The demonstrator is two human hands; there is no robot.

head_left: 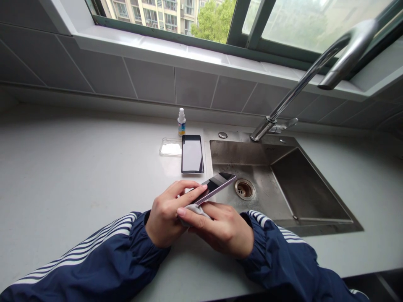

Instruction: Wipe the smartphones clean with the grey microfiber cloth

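Observation:
My left hand (168, 212) grips a dark-screened phone (217, 184) with a pinkish edge, fingers lying over its screen. The phone is tilted, its far end pointing right toward the sink. My right hand (225, 228) is closed on a pale grey-white cloth (193, 209), pressed against the phone's near lower end. Part of the cloth is hidden between the hands. Beyond them a second phone (192, 153) lies flat on the counter, its screen reflecting light. A clear phone case (170, 147) lies beside it on the left, and a small white spray bottle (181, 122) stands upright behind.
A steel sink (315, 226) with a drain (244, 189) is sunk into the white counter (78, 167) at the right. A chrome faucet (289, 96) rises behind it, its spout arching high. A tiled wall (195, 88) and a window ledge (208, 58) bound the back.

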